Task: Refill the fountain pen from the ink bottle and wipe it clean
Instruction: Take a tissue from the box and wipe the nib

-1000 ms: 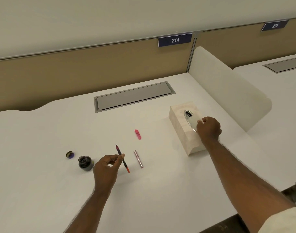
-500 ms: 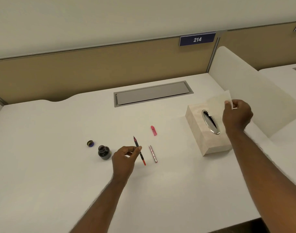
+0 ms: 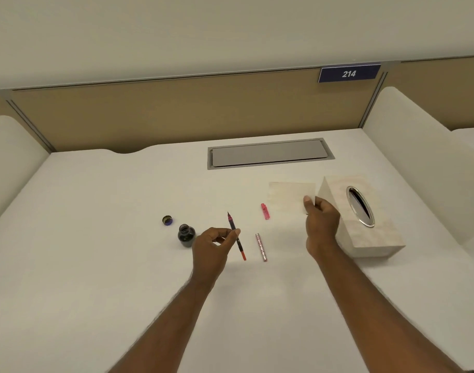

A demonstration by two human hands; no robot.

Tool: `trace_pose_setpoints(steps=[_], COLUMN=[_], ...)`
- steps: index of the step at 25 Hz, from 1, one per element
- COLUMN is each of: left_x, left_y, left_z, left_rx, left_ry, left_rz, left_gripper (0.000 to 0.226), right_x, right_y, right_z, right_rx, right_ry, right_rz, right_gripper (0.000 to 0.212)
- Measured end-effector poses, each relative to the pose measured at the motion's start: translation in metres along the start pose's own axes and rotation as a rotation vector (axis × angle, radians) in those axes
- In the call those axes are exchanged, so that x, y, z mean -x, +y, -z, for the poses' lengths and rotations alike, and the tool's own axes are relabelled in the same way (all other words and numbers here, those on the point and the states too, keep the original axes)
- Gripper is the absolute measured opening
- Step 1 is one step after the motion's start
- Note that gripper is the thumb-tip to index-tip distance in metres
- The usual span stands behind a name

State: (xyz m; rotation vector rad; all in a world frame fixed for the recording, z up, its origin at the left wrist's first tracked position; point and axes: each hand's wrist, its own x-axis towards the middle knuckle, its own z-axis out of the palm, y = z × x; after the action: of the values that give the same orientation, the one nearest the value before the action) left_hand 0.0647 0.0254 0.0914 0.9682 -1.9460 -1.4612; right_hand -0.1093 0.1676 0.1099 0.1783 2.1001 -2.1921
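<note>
My left hand (image 3: 213, 244) pinches the fountain pen's inner section (image 3: 235, 233), a thin dark and red rod with its nib pointing away from me, held just above the white desk (image 3: 96, 265). The open ink bottle (image 3: 186, 235) stands just left of that hand, its cap (image 3: 167, 220) lying further left. My right hand (image 3: 320, 220) holds a pale tissue (image 3: 291, 197) by its right edge, to the left of the tissue box (image 3: 365, 232). A pink pen cap (image 3: 265, 211) and a metallic pen barrel (image 3: 261, 246) lie on the desk between my hands.
A grey cable flap (image 3: 269, 154) is set into the desk at the back. Tan partition panels with a "214" label (image 3: 348, 74) run behind it. White curved dividers (image 3: 418, 157) rise at both sides of the desk.
My right hand pulled a tissue out of the box and carried it left, in front of the box. My left hand kept hold of the pen section. The camera view shifted left.
</note>
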Motion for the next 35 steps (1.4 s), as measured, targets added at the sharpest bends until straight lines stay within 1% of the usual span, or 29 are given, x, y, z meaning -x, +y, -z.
trace_pose_setpoints(steps=[3,7,11,13,15,20,23,25,28,31,35], left_x=[0.003,0.011,0.015,0.016,0.016,0.012,0.007,0.003,-0.002,-0.005,-0.011], left_y=[0.002,0.005,0.005,0.003,0.002,0.002,-0.001,-0.004,-0.010,-0.012,-0.016], left_z=[0.000,-0.002,-0.002,0.000,0.004,0.015,0.020,0.022,0.024,0.028,0.034], left_rx=[0.011,0.017,0.030,0.028,0.045,0.050,0.051,0.068,0.135,0.153,0.071], left_ry=[-0.021,-0.037,-0.033,-0.017,0.009,0.018,0.003,-0.008,-0.006,0.018,0.027], left_rz=[0.008,-0.005,0.011,0.034,0.053,0.058,0.068,0.082,0.094,0.099,0.051], left_gripper=[0.015,0.013,0.012,0.010,0.008,0.010,0.005,0.006,0.009,0.010,0.009], right_x=[0.030,0.060,0.074,0.077,0.079,0.082,0.078,0.073,0.065,0.058,0.047], right_y=[0.016,0.027,0.039,0.040,0.038,0.034,0.033,0.033,0.034,0.035,0.032], right_z=[-0.016,-0.032,-0.043,-0.047,-0.049,-0.048,-0.049,-0.051,-0.052,-0.054,-0.057], right_rx=[-0.113,-0.138,-0.137,-0.135,-0.157,-0.173,-0.129,-0.074,-0.007,0.017,-0.044], right_ry=[-0.127,-0.257,-0.365,-0.380,-0.396,-0.535,-0.625,-0.674,-0.721,-0.757,-0.768], right_rz=[-0.171,-0.326,-0.439,-0.466,-0.476,-0.423,-0.396,-0.396,-0.392,-0.382,-0.278], right_gripper=[0.009,0.012,0.014,0.014,0.011,0.013,0.013,0.012,0.013,0.013,0.013])
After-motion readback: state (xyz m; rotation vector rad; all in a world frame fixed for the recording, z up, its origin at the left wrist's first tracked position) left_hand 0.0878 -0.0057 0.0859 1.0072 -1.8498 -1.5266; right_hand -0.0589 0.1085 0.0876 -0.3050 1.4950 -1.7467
